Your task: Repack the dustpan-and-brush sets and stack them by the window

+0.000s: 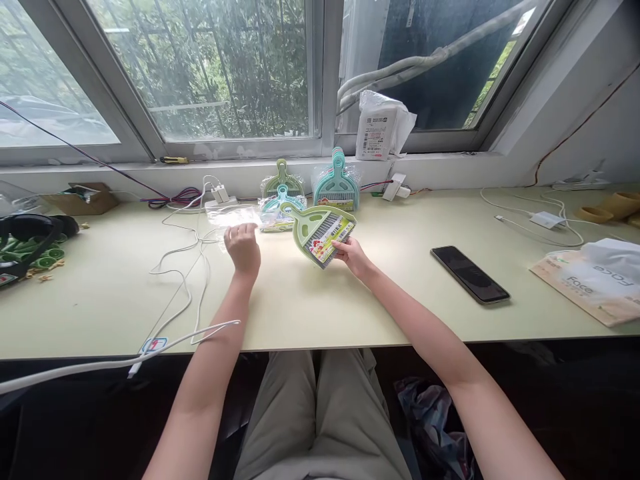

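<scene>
Pale green dustpan [302, 225] with yellow label [331, 240] and grey bristles [317, 235], black phone [470, 275]

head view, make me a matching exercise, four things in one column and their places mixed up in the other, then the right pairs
Things
1. light green dustpan
2. black phone
3. white box
4. headphones

Places
A. on the windowsill
B. at the far left of the table
C. held in the right hand
D. lying flat, left of the tissue pack

Right pairs: 1-C, 2-D, 3-A, 4-B
</scene>
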{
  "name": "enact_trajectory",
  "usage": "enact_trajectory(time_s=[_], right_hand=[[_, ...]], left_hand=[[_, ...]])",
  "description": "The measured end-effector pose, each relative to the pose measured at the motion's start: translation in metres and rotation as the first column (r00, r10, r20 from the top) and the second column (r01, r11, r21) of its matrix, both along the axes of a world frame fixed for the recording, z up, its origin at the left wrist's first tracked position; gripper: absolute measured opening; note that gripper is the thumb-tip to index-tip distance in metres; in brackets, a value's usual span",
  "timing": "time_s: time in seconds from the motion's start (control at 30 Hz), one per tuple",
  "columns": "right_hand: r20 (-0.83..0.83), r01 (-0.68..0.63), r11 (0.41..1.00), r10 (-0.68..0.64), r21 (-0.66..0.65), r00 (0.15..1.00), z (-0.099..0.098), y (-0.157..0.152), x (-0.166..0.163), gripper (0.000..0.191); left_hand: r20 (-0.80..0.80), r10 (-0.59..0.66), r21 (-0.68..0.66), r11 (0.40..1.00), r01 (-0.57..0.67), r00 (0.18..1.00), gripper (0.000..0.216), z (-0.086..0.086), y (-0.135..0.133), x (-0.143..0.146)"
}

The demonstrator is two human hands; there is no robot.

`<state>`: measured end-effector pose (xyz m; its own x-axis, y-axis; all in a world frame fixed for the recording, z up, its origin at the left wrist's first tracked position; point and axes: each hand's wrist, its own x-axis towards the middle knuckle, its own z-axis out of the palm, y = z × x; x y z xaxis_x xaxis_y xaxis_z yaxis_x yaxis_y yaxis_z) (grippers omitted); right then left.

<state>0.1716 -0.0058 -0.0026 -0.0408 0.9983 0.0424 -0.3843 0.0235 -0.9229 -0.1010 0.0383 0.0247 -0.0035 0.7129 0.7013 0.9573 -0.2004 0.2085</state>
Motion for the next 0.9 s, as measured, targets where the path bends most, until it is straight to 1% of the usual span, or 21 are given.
enact_trajectory(time_s=[0.1,0.2,0.27,0.37,0.43,0.5,0.53,0.63,0.7,0.8,0.9], right_hand=[[-0.028,0.056,0.998,-0.056,-0.003,0.998,0.002,0.000,0.003,0.018],[-0.041,0.081,0.997,-0.082,-0.015,0.996,0.002,0.001,0.006,0.017],[-0.041,0.087,0.996,-0.088,-0.030,0.995,0.001,0.002,0.006,0.015],[-0.016,0.083,0.995,-0.084,-0.064,0.996,0.000,0.002,0.005,0.015],[0.010,0.070,0.994,-0.069,-0.082,0.998,-0.001,0.002,0.004,0.015],[0.033,0.054,0.994,-0.052,-0.093,0.998,-0.001,0.001,0.003,0.015],[0.042,0.045,0.994,-0.041,-0.097,0.998,-0.001,0.001,0.002,0.016],[0.072,0.020,0.993,-0.012,-0.119,0.997,-0.001,0.001,0.003,0.016],[0.098,0.012,0.989,0.002,-0.146,0.995,-0.001,0.001,0.004,0.015],[0.133,-0.026,0.982,0.052,-0.189,0.990,0.000,0.002,0.005,0.014],[0.152,-0.104,0.976,0.134,-0.190,0.979,0.003,0.001,0.006,0.018]], left_hand=[[-0.020,-0.116,-0.006,0.993,0.116,0.993,0.049,-0.004,-0.003,0.009],[-0.020,-0.151,-0.114,0.982,0.148,0.988,0.050,-0.012,0.001,0.013],[0.024,-0.130,-0.191,0.973,0.132,0.991,0.044,-0.016,0.004,0.015],[0.080,-0.052,-0.218,0.974,0.068,0.995,0.035,-0.021,0.005,0.021],[0.074,-0.032,-0.220,0.974,0.047,0.997,0.042,-0.024,0.004,0.026],[0.035,-0.052,-0.238,0.970,0.059,0.998,0.050,-0.028,0.003,0.031],[0.007,-0.074,-0.251,0.965,0.073,0.997,0.050,-0.031,0.003,0.032],[-0.066,-0.109,-0.282,0.956,0.086,0.992,0.035,-0.035,0.006,0.031],[-0.060,-0.089,-0.281,0.957,0.069,0.994,0.032,-0.034,0.008,0.027],[0.044,-0.021,-0.250,0.968,0.031,0.999,0.034,-0.029,0.010,0.020],[0.132,0.023,-0.198,0.980,0.003,0.991,0.035,-0.023,0.009,0.016]])
